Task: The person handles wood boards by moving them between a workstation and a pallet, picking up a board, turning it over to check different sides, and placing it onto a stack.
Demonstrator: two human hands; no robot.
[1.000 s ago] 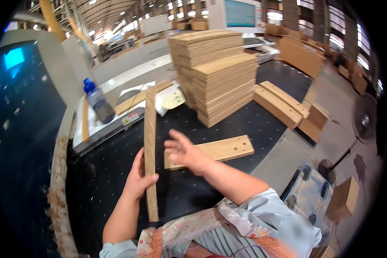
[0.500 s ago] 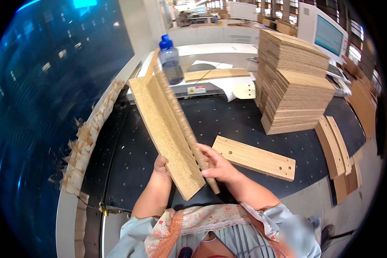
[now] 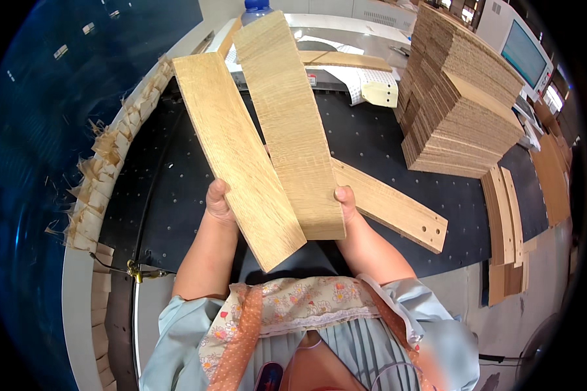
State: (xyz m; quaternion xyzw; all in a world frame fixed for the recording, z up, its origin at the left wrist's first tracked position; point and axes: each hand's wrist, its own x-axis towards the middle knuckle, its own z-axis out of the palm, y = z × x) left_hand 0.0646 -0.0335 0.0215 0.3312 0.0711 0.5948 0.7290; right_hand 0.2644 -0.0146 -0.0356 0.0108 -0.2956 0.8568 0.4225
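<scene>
My left hand (image 3: pixel 219 199) is closed on the left edge of a long wood-grain board (image 3: pixel 238 156), its thumb on the upper face. A second wooden board (image 3: pixel 297 130) of like size is gripped at its lower right edge by my right hand (image 3: pixel 347 201), thumb on the face. Both boards are held up side by side, faces toward me, overlapping slightly; most of my fingers are hidden beneath them. Behind my right hand, a drilled wooden board (image 3: pixel 394 205) with round holes lies on the black dotted table (image 3: pixel 430 156), partly covered by the raised board.
A tall stack of boards (image 3: pixel 463 98) stands at the right back, near a monitor (image 3: pixel 527 55). Drilled strips (image 3: pixel 502 215) lie at the table's right edge. A blue-capped bottle (image 3: pixel 257 9) stands behind the boards. Frayed bristle-like edging (image 3: pixel 104 153) runs along the left.
The right board has turned from edge-on to showing its broad face, fanned out beside the left one. My right hand has shifted to its right edge. The view has tilted downward.
</scene>
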